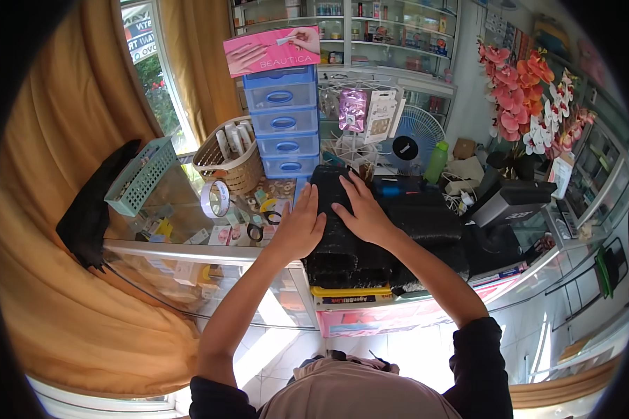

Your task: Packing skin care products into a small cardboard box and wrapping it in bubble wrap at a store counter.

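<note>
A black plastic-wrapped parcel (pixel 346 256) lies on the glass counter before me. My left hand (pixel 301 222) rests flat along its left edge, fingers pointing away from me. On the top of the parcel my right hand (pixel 361 212) is spread, with thumb and fingers apart. Neither hand grasps anything. Another black wrapped parcel (pixel 424 225) lies against it on the right. Left of my left hand are black-handled scissors (pixel 255 232) and a roll of clear tape (pixel 215 199), which stands on its edge.
Behind the hands rises a blue drawer tower (pixel 283 123), beside a woven plastic basket (pixel 230 167). A teal basket (pixel 139 178) sits far left. Rightward are a green bottle (pixel 436 162), a fan (pixel 406 146), a black monitor-like device (pixel 511 204) and artificial orchids (pixel 511 99).
</note>
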A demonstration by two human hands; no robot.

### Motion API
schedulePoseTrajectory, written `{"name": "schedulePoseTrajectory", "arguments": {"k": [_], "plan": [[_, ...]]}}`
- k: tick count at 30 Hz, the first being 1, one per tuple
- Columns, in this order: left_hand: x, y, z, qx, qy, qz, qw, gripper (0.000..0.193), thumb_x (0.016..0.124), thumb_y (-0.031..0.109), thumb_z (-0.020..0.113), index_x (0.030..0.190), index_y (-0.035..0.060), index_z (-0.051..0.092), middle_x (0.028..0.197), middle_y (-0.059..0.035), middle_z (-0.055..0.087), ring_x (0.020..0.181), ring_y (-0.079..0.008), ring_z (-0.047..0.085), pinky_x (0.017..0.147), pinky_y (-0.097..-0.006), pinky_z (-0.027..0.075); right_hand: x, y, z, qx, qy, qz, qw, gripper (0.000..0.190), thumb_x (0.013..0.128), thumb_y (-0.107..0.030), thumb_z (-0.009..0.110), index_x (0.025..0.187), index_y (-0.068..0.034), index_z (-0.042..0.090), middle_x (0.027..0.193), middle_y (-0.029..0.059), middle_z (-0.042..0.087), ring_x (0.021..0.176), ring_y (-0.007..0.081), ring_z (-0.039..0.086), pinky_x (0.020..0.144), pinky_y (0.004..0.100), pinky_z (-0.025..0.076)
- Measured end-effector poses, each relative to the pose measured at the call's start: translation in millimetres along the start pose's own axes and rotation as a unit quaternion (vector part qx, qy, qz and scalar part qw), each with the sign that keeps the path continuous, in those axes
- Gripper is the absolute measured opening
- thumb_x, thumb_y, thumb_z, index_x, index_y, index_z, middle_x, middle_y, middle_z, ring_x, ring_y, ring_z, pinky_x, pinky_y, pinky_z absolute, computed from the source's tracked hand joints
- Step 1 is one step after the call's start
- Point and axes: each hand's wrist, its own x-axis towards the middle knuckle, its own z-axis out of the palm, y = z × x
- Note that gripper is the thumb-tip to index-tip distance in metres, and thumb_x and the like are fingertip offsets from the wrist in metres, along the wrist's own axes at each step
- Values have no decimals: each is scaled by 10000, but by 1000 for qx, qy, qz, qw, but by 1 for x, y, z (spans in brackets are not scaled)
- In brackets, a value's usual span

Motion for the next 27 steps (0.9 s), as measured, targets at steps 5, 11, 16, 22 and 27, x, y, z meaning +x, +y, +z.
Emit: {"name": "schedulePoseTrajectory", "arguments": {"k": [5, 11, 16, 22, 27], "plan": [[-4, -2, 15, 41, -6, -27, 999, 570, 955, 285, 342, 1398, -58, 237, 1459, -262, 230, 1351, -365, 267, 1065, -564, 222, -4, -9, 10, -38, -114, 12, 993, 552, 935, -360, 442, 1382, -49, 354, 1465, 164, 275, 1360, 372, 232, 1050, 590, 234], [-4, 3, 22, 50, 14, -24, 998, 561, 955, 282, 341, 1385, -67, 258, 1452, -269, 238, 1338, -367, 294, 1057, -569, 235, -9, 1, 15, -56, -83, -17, 995, 526, 938, -351, 428, 1372, -59, 373, 1457, 158, 296, 1356, 375, 241, 1038, 609, 235], [0, 4, 26, 55, 23, -25, 998, 563, 955, 288, 344, 1392, -54, 257, 1457, -262, 235, 1340, -364, 292, 1059, -568, 234, -9, 6, 15, -52, -64, -24, 996, 522, 933, -351, 440, 1359, -56, 389, 1438, 166, 325, 1335, 377, 283, 1033, 610, 243], [-2, 19, -3, 43, 8, -38, 998, 569, 953, 299, 359, 1409, -23, 252, 1472, -225, 235, 1358, -354, 257, 1068, -564, 216, -1, -7, -7, -82, -32, -83, 993, 500, 906, -303, 504, 1328, -46, 428, 1401, 177, 377, 1287, 384, 357, 1006, 609, 271], [-29, 34, -28, 88, 92, -2, 992, 639, 932, 366, 436, 1408, -21, 257, 1474, -207, 243, 1367, -362, 231, 1083, -543, 190, -2, -37, -26, -28, -19, -124, 992, 486, 890, -234, 538, 1331, -66, 417, 1409, 160, 353, 1302, 360, 333, 1029, 592, 245]]}}
